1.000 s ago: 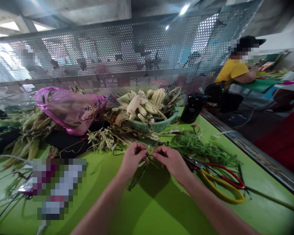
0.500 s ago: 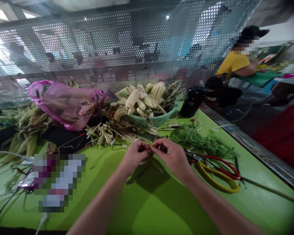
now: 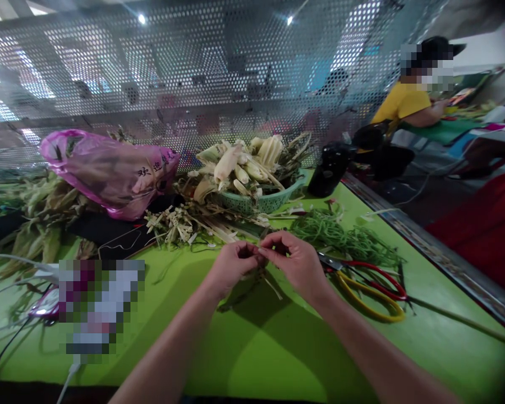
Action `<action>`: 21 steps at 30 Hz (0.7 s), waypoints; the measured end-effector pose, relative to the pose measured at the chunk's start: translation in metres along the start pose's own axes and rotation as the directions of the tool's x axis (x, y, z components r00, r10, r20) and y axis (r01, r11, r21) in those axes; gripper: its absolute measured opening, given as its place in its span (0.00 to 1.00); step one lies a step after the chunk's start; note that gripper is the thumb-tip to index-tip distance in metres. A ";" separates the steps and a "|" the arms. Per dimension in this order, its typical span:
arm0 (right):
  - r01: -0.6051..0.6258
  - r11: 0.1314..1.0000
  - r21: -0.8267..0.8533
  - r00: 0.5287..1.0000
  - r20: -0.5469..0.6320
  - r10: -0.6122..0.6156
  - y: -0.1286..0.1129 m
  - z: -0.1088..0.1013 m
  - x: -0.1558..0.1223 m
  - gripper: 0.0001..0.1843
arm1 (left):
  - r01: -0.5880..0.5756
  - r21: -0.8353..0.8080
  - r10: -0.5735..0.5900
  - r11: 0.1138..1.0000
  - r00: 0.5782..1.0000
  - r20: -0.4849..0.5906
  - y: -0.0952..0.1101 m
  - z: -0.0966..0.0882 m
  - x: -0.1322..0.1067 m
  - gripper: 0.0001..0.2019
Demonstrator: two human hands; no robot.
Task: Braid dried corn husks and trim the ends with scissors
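Observation:
My left hand (image 3: 232, 265) and my right hand (image 3: 294, 262) meet over the green table (image 3: 252, 348), fingers pinched together on a small bundle of thin dried leaf strips (image 3: 256, 276) that hangs down between them. Both hands are closed on it, fingertips almost touching. Just right of my right hand lie scissors with red and yellow handles (image 3: 370, 286). A heap of thin green strands (image 3: 340, 238) lies behind the scissors.
A teal basket (image 3: 269, 203) piled with pale husk pieces stands behind the hands, cut scraps (image 3: 174, 227) before it. A pink plastic bag (image 3: 109, 171) and husks lie left. A perforated metal screen (image 3: 193, 73) backs the table. A person in yellow (image 3: 404, 109) sits far right.
The hands have drawn closer together and pulled the bundle up a little. The view has tilted slightly, so everything sits higher in the picture.

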State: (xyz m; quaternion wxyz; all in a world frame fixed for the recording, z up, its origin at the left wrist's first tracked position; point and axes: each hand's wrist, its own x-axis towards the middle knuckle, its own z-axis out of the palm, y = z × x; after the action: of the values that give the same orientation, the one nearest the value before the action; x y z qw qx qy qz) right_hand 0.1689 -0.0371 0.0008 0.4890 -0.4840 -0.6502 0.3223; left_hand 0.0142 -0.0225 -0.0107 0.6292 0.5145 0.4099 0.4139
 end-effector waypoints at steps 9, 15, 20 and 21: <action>-0.073 0.997 0.028 0.997 0.021 0.073 0.000 -0.002 -0.001 0.09 | -0.047 0.044 0.051 0.998 0.995 -0.084 0.000 -0.005 0.003 0.06; 0.173 0.956 -0.238 0.985 0.038 -0.169 0.005 -0.003 -0.001 0.06 | -0.130 0.115 0.143 0.985 0.984 -0.110 -0.003 -0.009 0.006 0.04; 0.155 0.939 -0.306 0.988 0.069 -0.141 0.007 -0.001 0.001 0.04 | -0.178 0.216 0.203 0.960 0.974 -0.102 0.000 -0.008 0.006 0.02; 0.154 0.939 -0.306 0.988 0.063 -0.141 0.008 -0.001 0.001 0.03 | -0.187 0.232 0.214 0.955 0.972 -0.097 0.000 -0.008 0.005 0.02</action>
State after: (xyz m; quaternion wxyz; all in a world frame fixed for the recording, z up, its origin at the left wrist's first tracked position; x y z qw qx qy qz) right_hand 0.1722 -0.0337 -0.0054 0.4164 -0.4982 -0.7369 0.1884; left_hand 0.0086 -0.0154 -0.0120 0.4966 0.5943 0.4365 0.4580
